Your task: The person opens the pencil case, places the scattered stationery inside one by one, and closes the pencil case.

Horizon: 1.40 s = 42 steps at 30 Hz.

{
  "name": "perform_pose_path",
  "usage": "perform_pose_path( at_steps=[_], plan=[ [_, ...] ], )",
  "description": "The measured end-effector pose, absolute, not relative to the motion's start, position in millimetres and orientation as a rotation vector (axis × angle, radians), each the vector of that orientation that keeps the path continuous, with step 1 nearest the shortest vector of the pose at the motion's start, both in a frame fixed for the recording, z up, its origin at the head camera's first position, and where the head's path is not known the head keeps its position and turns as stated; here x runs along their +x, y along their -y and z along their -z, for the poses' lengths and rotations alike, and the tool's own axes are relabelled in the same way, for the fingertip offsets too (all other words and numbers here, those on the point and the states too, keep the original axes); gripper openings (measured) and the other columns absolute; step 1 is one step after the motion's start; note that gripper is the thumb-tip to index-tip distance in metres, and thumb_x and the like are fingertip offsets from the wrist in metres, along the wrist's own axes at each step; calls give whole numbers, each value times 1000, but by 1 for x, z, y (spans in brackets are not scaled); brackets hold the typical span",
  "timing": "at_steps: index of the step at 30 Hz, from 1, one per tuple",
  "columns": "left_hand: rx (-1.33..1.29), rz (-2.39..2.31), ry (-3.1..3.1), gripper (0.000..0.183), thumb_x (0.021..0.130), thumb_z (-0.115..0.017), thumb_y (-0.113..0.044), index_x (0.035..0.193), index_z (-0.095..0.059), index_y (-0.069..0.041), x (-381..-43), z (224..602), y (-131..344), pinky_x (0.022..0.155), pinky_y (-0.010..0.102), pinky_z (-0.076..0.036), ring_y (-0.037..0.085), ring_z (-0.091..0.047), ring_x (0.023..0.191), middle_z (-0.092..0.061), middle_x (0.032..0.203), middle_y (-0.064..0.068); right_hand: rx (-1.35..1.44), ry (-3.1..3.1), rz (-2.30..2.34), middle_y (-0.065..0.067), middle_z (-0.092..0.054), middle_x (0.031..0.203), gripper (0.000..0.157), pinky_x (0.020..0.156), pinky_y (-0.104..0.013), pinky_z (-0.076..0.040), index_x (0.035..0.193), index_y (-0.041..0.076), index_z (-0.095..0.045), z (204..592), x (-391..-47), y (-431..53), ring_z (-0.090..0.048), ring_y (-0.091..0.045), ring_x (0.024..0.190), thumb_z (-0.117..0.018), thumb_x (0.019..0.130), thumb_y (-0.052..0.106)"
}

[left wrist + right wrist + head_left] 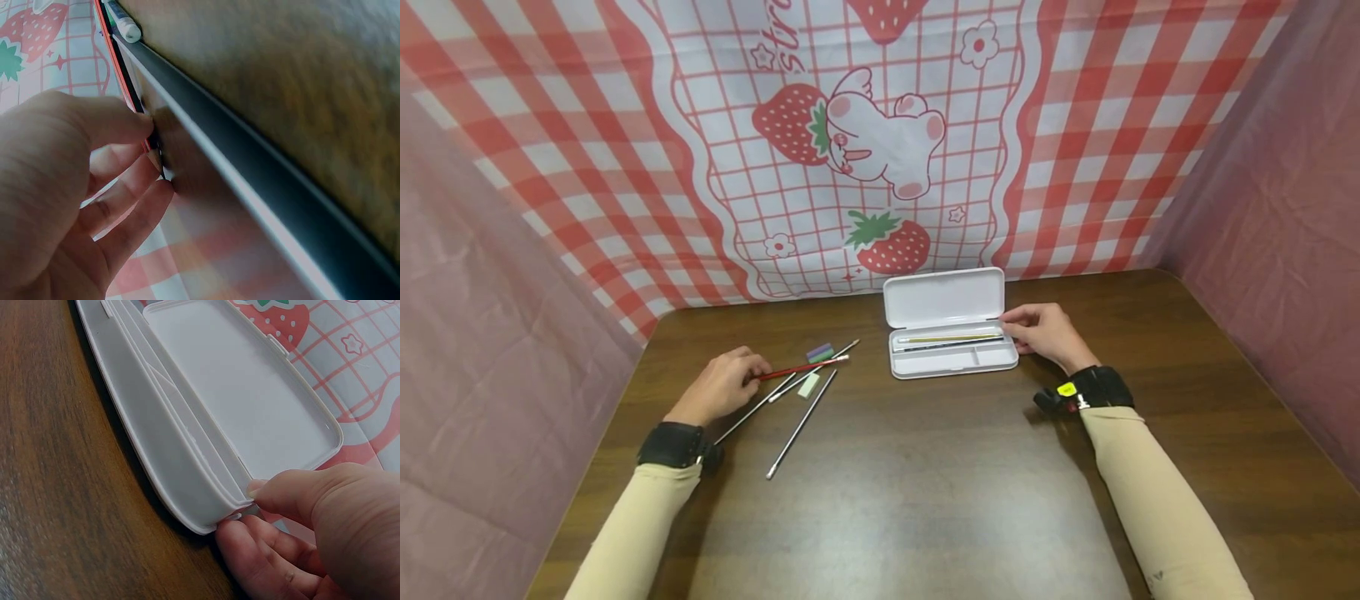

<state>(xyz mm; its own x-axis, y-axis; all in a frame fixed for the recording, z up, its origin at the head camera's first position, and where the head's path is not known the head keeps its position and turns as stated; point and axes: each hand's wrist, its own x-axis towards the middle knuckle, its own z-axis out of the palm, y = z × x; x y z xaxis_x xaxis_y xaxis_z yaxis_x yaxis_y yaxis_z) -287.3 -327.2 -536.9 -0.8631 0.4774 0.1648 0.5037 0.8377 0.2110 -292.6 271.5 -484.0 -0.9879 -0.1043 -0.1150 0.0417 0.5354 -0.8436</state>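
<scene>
My left hand (718,387) pinches a red pencil (797,369) near its sharpened end, its white eraser tip pointing right. In the left wrist view thumb and fingers close around the red pencil (123,78). At the right end of an open white pencil case (925,364), my right hand (1045,332) grips the wall. The right wrist view shows the thumb on the case's rim (240,503) and the fingers below on the outside. Inside the case's rear compartment lie a yellow pencil (940,339) and a dark pencil (947,344).
Silvery-dark pencils lie loose by the left hand, one (801,425) nearest the front. Among them sit a white eraser (808,385) and a purple-and-green block (820,352). The case lid (944,298) stands up near the checked cloth (880,167) behind the wooden table (910,492).
</scene>
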Motion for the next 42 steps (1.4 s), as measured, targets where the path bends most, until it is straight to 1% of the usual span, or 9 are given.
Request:
perform_pose_path(
  at_steps=[8,15,18,23,26,32,38,39,42],
  plan=[
    [-725,402,2937,20,94,-83,-3,111,-84,-13,-282,530,320,75,33,-56,11,-65,83,-73,96,-1,-59,-2617,1456,-22,-70,119,40,73,-18,-64,142,-4,-73,482,-291,-270,-65,-11,81,-75,109,20],
    [-743,515,2920,19,92,-82,1,108,-83,-10,-269,512,312,69,34,-53,16,-64,79,-72,93,5,-59,-2621,1442,-23,-70,120,42,73,-19,-64,143,-4,-72,483,-291,-270,-65,-12,81,-75,109,21],
    [-740,510,2919,20,91,-82,2,108,-83,-8,-264,505,308,70,36,-55,17,-64,79,-71,93,6,-51,-2620,1439,-23,-70,121,41,73,-19,-64,143,-4,-72,483,-291,-270,-66,-14,81,-75,109,21],
    [-747,488,2893,20,90,-82,2,107,-82,-8,-266,511,310,69,36,-55,18,-65,79,-72,93,5,-55,-2627,1437,-22,-70,120,41,73,-19,-64,142,-4,-73,482,-291,-270,-66,-14,81,-74,109,21],
    [-733,464,2885,19,89,-82,-1,106,-82,-11,-271,518,313,69,33,-53,16,-64,79,-72,93,3,-51,-2629,1440,-22,-70,118,40,73,-19,-64,142,-3,-73,481,-291,-270,-65,-14,81,-74,110,20],
    [-746,485,2900,18,90,-79,5,106,-81,-2,-250,481,293,72,42,-58,22,-66,80,-72,93,10,-44,-2623,1447,-21,-70,118,40,73,-19,-64,142,-4,-73,480,-291,-269,-65,-14,80,-74,109,20],
    [-792,486,2840,17,90,-77,6,105,-80,-1,-247,470,288,73,42,-58,20,-66,80,-71,91,9,-56,-2619,1446,-22,-69,119,41,73,-18,-64,142,-4,-73,480,-290,-269,-65,-13,81,-75,109,21],
    [-805,488,2812,15,91,-76,5,105,-79,-1,-250,474,291,72,40,-57,19,-65,80,-70,91,9,-58,-2617,1446,-22,-69,119,42,73,-18,-64,143,-4,-72,480,-290,-269,-65,-13,81,-75,109,21],
    [-784,473,2835,16,91,-77,6,106,-80,0,-248,465,287,72,42,-58,21,-65,80,-71,92,10,-65,-2613,1445,-22,-69,120,43,73,-18,-64,143,-4,-72,479,-290,-270,-65,-13,82,-75,109,22]
  ],
)
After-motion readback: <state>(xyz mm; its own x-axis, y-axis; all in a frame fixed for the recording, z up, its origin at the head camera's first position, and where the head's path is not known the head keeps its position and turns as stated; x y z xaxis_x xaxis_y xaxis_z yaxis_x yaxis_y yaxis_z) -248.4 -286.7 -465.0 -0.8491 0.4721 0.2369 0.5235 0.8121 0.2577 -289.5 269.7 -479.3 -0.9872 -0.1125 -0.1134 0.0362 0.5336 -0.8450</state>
